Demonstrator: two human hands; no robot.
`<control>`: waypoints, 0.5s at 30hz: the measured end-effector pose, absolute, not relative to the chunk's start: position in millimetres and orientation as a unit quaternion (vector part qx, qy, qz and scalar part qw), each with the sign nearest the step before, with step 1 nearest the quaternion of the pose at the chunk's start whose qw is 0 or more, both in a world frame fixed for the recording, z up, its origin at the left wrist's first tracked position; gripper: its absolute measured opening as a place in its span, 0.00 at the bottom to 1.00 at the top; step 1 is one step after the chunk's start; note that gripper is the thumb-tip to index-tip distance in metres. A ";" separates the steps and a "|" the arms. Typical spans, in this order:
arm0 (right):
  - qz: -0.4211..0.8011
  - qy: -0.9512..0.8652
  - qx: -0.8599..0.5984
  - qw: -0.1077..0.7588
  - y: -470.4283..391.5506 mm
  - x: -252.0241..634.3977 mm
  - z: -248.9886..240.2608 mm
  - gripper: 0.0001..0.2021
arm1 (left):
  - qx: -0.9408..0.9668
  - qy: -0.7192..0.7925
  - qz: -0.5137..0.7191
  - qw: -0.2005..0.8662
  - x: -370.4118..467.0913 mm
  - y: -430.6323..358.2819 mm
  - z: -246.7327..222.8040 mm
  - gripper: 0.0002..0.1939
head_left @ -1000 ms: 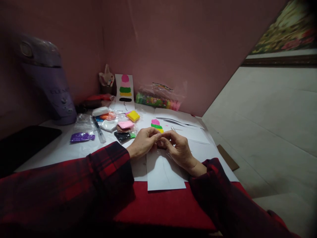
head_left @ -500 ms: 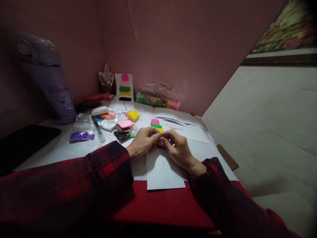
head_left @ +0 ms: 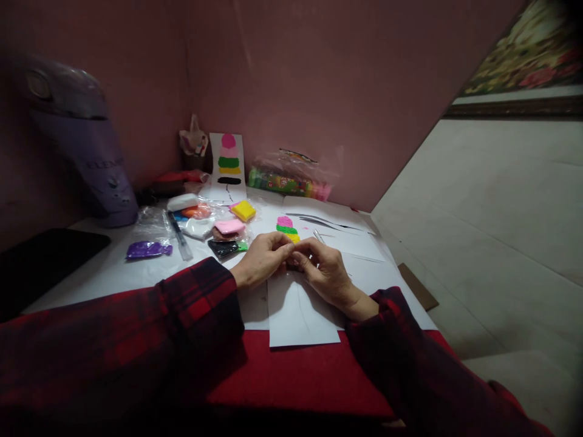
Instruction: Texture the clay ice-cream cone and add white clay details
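My left hand (head_left: 263,260) and my right hand (head_left: 328,272) meet at the fingertips, both closed in a pinch. Whatever lies between the fingers is hidden. Beneath them a narrow white sheet (head_left: 298,318) reaches past the table's front edge. Just beyond my fingers, bands of pink, green and yellow clay (head_left: 286,229) show on that sheet. A slim pale stick-like tool (head_left: 318,235) lies behind my right hand. A white card (head_left: 228,191) leaning at the back carries similar stacked bands in pink, green, yellow and black.
Left of my hands lie wrapped clay packets: yellow (head_left: 243,210), pink (head_left: 229,228), black (head_left: 222,248) and purple (head_left: 149,249). A pen (head_left: 181,237) rests among them. Farther left stand a purple bottle (head_left: 102,164) and a dark flat object (head_left: 50,261). A plastic bag of colored sticks (head_left: 291,182) sits at the wall.
The whole view has shifted very slightly. Both hands stay together over the sheet, with only a tiny movement of the fingers.
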State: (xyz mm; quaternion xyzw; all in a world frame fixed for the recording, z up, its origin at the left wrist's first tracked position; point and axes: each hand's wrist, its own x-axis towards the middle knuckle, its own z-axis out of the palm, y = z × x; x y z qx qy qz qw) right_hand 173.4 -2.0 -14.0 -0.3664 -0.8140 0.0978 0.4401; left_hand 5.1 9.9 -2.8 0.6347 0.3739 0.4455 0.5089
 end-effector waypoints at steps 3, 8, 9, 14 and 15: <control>0.103 -0.815 -0.366 0.437 -1.8 173.5 -14.5 0.02 | 0.639 0.377 0.438 0.507 5.2 9.4 -2.0 0.09; 0.124 -0.815 -0.361 0.435 -1.3 173.5 -14.4 0.02 | 0.652 0.379 0.432 0.495 5.0 10.7 -2.2 0.09; 0.129 -0.815 -0.362 0.434 -1.2 173.5 -14.4 0.02 | 0.654 0.378 0.431 0.493 4.8 11.1 -2.7 0.09; 0.140 -0.813 -0.361 0.435 -0.7 173.4 -14.8 0.02 | 0.653 0.373 0.433 0.497 3.6 12.3 -4.8 0.10; 0.140 -0.813 -0.360 0.436 -0.8 173.3 -14.8 0.02 | 0.650 0.370 0.436 0.500 3.4 12.3 -4.9 0.11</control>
